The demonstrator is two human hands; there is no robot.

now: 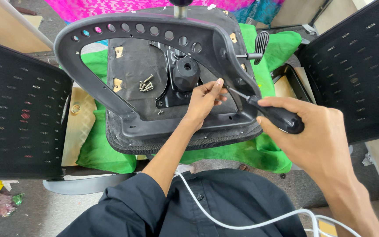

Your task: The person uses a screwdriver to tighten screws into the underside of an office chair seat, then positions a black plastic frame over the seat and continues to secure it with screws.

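Dark shirt sleeves and a white cable (pixel 251 224) fill the near edge, and both arms reach out over an upturned chair seat (pixel 154 127) lying on green cloth (pixel 106 153). Right hand (pixel 312 131) is wrapped tight round the black handle of a screwdriver (pixel 268 112), shaft angled left and down toward the seat's underside. Left hand (pixel 205 98) sits just beside the tip, fingers pinched together as if steadying it or a screw — too small to tell which.

Beyond them, loose screws (pixel 146 84) lie in a small heap on the seat plate, near the black hub (pixel 186 72). A grey armrest frame (pixel 145 30) arches over it all, and mesh backs (pixel 18 109) stand at either side.

I'd say the risk is a slip: the shaft comes in slanted, so the tip could jump out and jab those fingertips. A knock might also scatter the heap of screws.
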